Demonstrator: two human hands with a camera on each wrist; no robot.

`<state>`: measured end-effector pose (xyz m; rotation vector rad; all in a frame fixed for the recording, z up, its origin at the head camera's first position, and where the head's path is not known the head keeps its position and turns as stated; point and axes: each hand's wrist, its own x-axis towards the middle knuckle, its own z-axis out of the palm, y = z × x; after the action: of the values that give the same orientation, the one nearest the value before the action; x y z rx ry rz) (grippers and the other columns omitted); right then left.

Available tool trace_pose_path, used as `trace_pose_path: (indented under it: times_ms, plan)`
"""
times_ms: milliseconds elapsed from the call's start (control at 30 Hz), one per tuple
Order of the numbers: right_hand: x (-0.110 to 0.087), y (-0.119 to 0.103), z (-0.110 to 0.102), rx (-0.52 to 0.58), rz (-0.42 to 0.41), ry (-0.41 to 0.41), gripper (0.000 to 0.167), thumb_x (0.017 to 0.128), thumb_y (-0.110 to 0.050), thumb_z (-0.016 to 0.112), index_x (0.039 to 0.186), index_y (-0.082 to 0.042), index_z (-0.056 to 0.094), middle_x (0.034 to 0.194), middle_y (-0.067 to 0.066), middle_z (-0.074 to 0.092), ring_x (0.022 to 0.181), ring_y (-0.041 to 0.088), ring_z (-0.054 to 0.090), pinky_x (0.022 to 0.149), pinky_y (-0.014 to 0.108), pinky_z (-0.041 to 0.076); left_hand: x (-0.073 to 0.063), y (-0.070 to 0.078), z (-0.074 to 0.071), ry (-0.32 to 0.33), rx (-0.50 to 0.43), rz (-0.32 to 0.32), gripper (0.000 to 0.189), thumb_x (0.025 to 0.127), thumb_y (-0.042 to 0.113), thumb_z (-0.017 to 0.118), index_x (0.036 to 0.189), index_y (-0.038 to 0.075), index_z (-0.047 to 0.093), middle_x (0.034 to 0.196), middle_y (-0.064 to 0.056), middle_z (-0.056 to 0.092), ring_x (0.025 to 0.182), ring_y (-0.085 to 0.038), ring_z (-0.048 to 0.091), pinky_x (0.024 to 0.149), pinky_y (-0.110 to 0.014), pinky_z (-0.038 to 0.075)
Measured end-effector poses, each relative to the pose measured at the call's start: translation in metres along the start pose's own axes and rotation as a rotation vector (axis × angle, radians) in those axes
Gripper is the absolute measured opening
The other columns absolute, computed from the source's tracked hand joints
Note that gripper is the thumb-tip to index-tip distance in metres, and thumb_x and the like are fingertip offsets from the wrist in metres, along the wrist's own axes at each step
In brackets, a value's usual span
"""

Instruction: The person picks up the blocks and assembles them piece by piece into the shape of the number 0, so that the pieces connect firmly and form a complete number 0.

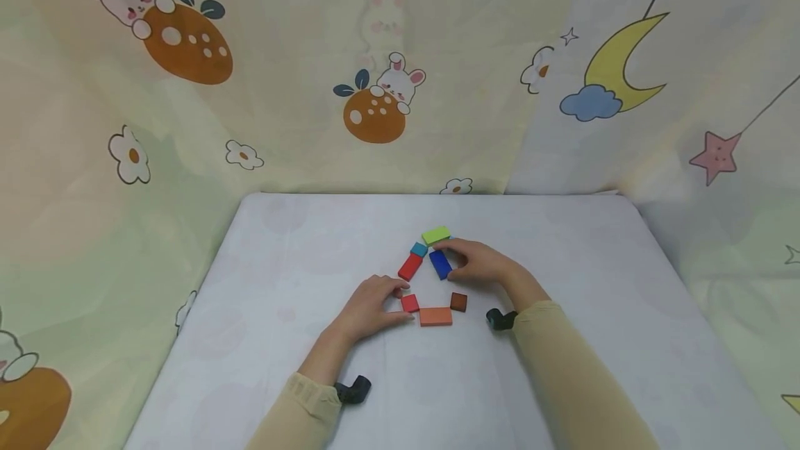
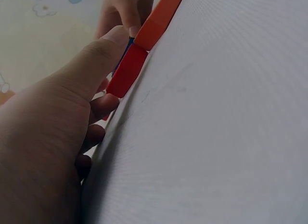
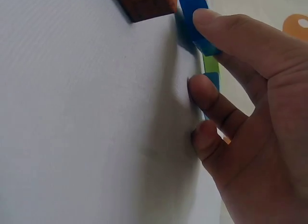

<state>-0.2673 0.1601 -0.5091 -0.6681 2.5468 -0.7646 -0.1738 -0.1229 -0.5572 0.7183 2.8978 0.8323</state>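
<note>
My right hand (image 1: 478, 260) pinches a dark blue block (image 1: 440, 264) between thumb and index finger; in the right wrist view the thumb presses on the face of the blue block (image 3: 194, 19). My left hand (image 1: 373, 305) holds the small red block (image 1: 410, 303) between thumb and fingers. Close up in the left wrist view, a fingertip meets the lower end of the red block (image 2: 127, 72). An orange block (image 1: 435, 317) adjoins it on the right. A longer red block (image 1: 410, 267) lies just beyond the left fingertips, a light blue block (image 1: 419, 249) at its upper end.
A lime green block (image 1: 435, 235) lies at the top of the loose ring of blocks, a blue piece partly hidden behind the right fingers. The brown block (image 1: 459, 302) sits at lower right. White cloth covers the table (image 1: 300, 248); a printed curtain (image 1: 300, 89) stands behind.
</note>
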Motion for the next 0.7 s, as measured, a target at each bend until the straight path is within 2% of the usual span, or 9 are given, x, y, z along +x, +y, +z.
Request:
trace_pose_path:
  times_ms: [100,167,267,400,700]
  plan:
    - [-0.007,0.004,0.0,0.01,-0.016,0.027,0.058,0.086,-0.026,0.078,0.138,-0.033,0.053,0.114,0.002,0.058,0.097,0.021,0.053,0.08,0.033,0.051,0.0,0.0,0.001,-0.003,0.009,0.004,0.062,0.08,0.063,0.071,0.13,0.03,0.059,0.11,0.015,0.062,0.108,-0.007,0.053,0.1,-0.036,0.047]
    - [-0.012,0.007,0.001,0.027,-0.025,0.037,0.057,0.085,-0.027,0.078,0.136,-0.033,0.054,0.111,0.003,0.058,0.095,0.022,0.052,0.078,0.034,0.05,0.0,0.001,0.001,-0.003,0.011,0.005,0.061,0.08,0.063,0.071,0.13,0.029,0.059,0.109,0.015,0.062,0.107,-0.007,0.053,0.099,-0.035,0.047]
    - [-0.021,0.012,0.005,0.047,-0.03,0.055,0.054,0.086,-0.028,0.077,0.135,-0.033,0.055,0.125,0.002,0.059,0.107,0.024,0.055,0.088,0.041,0.053,-0.001,0.001,0.0,-0.005,0.012,0.007,0.06,0.08,0.062,0.072,0.129,0.029,0.06,0.109,0.015,0.062,0.106,-0.007,0.053,0.098,-0.036,0.047]
    - [-0.03,0.017,0.011,0.065,-0.037,0.089,0.047,0.087,-0.031,0.076,0.13,-0.033,0.059,0.144,0.001,0.053,0.131,0.029,0.049,0.105,0.051,0.047,-0.002,0.003,-0.002,-0.01,0.016,0.004,0.06,0.08,0.061,0.072,0.13,0.029,0.06,0.11,0.014,0.063,0.108,-0.008,0.054,0.098,-0.037,0.048]
    - [-0.039,0.022,0.018,0.044,-0.04,0.123,0.044,0.087,-0.033,0.075,0.129,-0.034,0.061,0.145,-0.001,0.052,0.138,0.029,0.044,0.109,0.054,0.042,-0.001,0.005,-0.004,-0.018,0.009,-0.001,0.058,0.081,0.058,0.073,0.13,0.029,0.06,0.112,0.013,0.063,0.108,-0.008,0.054,0.099,-0.036,0.047]
